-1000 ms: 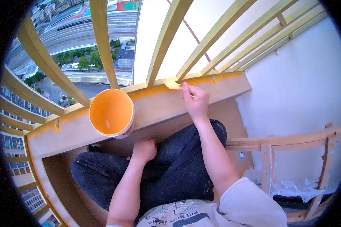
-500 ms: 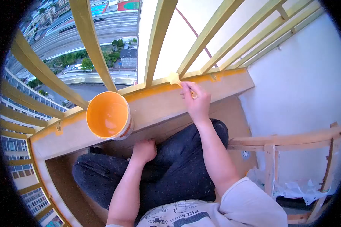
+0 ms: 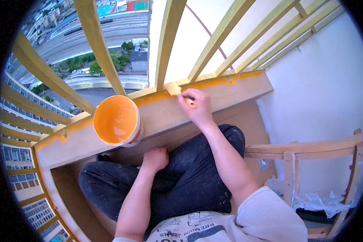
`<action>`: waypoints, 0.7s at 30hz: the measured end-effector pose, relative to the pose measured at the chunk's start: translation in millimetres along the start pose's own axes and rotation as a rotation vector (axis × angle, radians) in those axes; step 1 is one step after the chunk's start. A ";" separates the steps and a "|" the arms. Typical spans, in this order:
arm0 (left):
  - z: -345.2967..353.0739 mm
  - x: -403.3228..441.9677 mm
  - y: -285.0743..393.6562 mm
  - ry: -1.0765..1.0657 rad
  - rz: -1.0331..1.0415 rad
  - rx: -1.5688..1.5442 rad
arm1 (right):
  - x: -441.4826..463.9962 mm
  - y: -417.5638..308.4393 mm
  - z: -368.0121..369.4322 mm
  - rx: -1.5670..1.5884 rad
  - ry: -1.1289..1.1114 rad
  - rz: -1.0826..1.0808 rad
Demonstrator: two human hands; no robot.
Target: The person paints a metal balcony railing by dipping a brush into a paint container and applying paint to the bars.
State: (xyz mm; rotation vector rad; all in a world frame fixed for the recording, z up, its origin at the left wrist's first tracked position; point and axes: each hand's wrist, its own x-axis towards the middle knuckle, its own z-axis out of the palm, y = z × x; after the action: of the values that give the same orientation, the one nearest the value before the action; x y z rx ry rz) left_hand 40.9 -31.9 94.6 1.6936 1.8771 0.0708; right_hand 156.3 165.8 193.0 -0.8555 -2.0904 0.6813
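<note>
My right hand (image 3: pixel 197 105) is closed on a paintbrush, whose yellow-coated bristles (image 3: pixel 173 88) touch the bottom rail of the yellow railing (image 3: pixel 150 92) between two bars. The round end of its handle shows beside my fingers. Below the rail, orange paint runs along the back edge of the beige ledge (image 3: pixel 165 111). A white bucket (image 3: pixel 117 121) with orange paint inside stands on that ledge, left of the brush. My left hand (image 3: pixel 155 158) rests closed near my crossed legs; whether anything is in it is hidden.
A white wall (image 3: pixel 318 84) rises at the right. In front of it stands a wooden frame (image 3: pixel 310 149) with torn plastic sheeting (image 3: pixel 324 201) hanging low. Brown boards lie around my legs (image 3: pixel 189 173). Beyond the bars, roads, trees and buildings show far below.
My right hand and the brush have moved left along the bottom rail, toward the bucket. The view has shifted slightly. My left hand has stayed by my legs.
</note>
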 end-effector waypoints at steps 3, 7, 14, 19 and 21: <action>-1.3 0.9 -3.3 0.044 0.065 0.041 | 0.4 -6.5 -6.5 -0.028 0.136 0.139; -8.4 0.6 3.3 -0.152 -0.029 -0.044 | 5.8 -5.8 -0.3 0.152 0.172 0.090; 4.7 -3.4 0.4 0.025 0.019 -0.012 | 1.1 1.6 11.7 0.132 0.172 0.130; 6.1 -3.6 -2.7 0.015 0.014 0.010 | 10.3 -4.3 13.9 0.197 0.212 0.022; 5.5 3.0 -4.1 -0.039 -0.008 -0.002 | 2.6 -0.1 10.2 0.226 0.163 0.157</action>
State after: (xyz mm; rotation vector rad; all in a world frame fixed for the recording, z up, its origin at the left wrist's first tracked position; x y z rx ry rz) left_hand 39.8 -31.8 87.2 1.6741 1.8548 0.0359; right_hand 146.8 165.9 188.5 -0.9200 -1.7759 0.8824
